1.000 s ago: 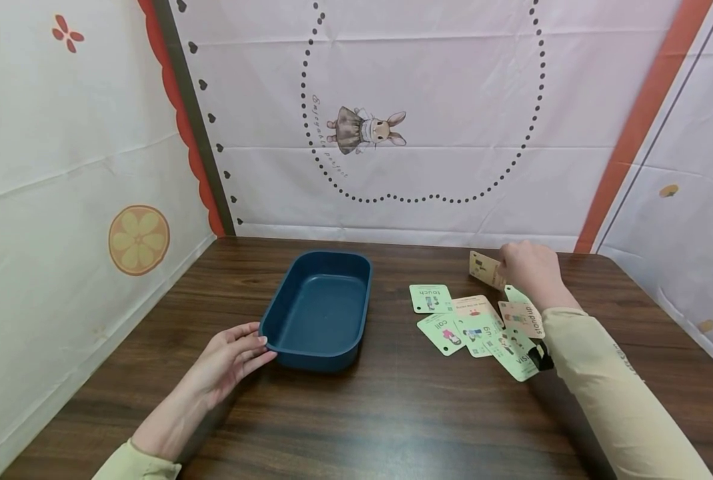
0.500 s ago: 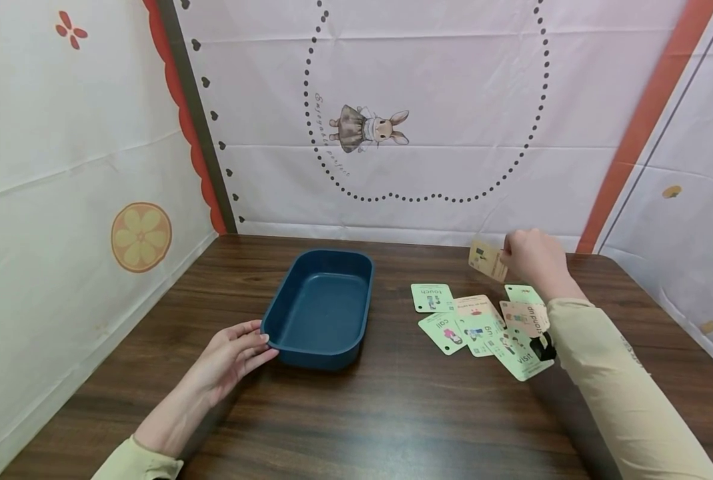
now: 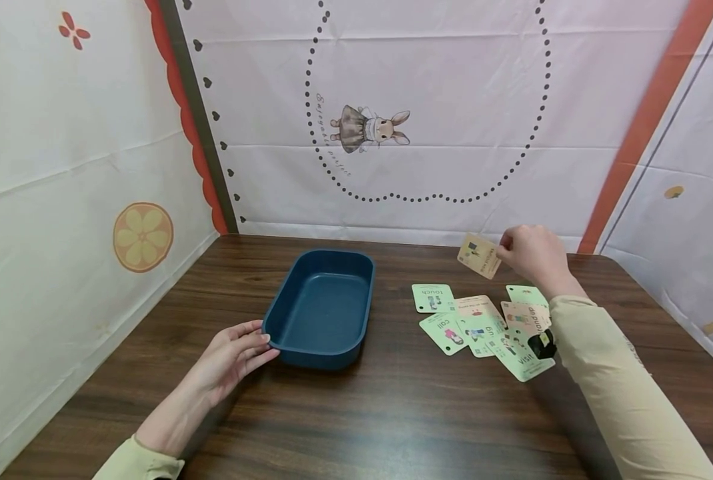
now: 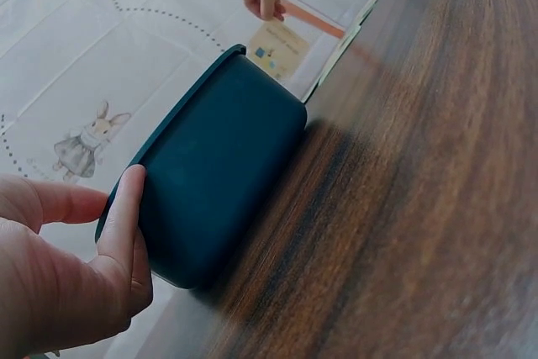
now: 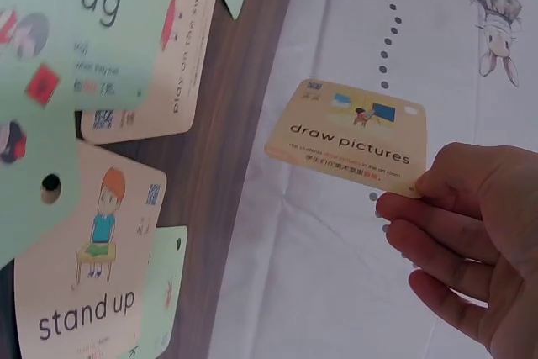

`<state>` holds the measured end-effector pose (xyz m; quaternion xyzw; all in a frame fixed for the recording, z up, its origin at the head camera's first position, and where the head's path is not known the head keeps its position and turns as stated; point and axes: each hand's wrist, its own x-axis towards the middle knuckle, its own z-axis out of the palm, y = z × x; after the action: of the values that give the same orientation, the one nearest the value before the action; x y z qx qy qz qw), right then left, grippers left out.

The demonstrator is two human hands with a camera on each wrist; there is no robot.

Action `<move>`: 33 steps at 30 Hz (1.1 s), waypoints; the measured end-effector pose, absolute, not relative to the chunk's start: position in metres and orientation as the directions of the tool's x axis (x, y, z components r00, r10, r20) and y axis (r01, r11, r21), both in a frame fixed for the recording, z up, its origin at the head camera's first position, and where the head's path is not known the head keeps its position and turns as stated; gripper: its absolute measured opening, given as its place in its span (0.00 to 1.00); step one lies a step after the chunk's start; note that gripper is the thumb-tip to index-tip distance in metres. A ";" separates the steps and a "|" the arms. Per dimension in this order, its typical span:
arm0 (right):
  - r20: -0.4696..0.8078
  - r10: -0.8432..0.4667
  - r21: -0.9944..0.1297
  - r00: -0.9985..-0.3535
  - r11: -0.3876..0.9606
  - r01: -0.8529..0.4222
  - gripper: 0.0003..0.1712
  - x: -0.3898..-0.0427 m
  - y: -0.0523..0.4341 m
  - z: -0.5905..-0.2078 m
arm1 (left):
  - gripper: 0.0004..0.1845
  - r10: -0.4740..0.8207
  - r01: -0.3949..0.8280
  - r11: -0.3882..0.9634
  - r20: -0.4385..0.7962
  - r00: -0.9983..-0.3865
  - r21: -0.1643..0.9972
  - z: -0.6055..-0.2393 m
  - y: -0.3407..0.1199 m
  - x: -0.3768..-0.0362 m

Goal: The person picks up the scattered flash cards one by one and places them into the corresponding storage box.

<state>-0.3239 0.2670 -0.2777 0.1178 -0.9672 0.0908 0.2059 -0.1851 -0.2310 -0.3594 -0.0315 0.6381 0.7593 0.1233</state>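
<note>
One card point(image 3: 479, 256) pinched at right grip's point(image 3: 527, 255) fingertips, lifted; left grip point(image 3: 236, 353) relaxed against tray point(image 3: 308, 347)

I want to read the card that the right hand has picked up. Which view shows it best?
The right wrist view: the card fills the frame, pinched at one corner by the right hand, and reads "draw pictures". The head view shows it small and unreadable; the left wrist view shows it far off beyond the blue tray.

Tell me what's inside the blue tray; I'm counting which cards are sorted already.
Nothing shows inside the blue tray: the head view sees its bare floor. The near wall hides a thin strip. The "draw pictures" card is pinched in the right hand.
</note>
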 end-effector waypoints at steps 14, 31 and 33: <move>0.415 -0.005 -0.372 -0.910 0.912 -0.175 0.14 -0.323 0.265 -0.271 | 0.34 0.150 -0.223 -0.170 -0.199 -0.969 0.960 -0.360 -0.230 -0.184; 0.367 0.086 -0.648 -0.926 0.738 -0.188 0.15 -0.319 0.255 -0.267 | 0.34 0.148 -0.228 -0.179 -0.203 -0.968 0.957 -0.360 -0.230 -0.184; 0.338 0.089 -0.690 -0.937 0.701 -0.182 0.16 -0.319 0.254 -0.265 | 0.34 0.148 -0.228 -0.179 -0.203 -0.968 0.957 -0.360 -0.230 -0.183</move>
<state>-0.3195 0.2542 -0.2654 0.0257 -0.9052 0.3861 0.1756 -0.1834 -0.2295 -0.3601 -0.0317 0.6287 0.7673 0.1226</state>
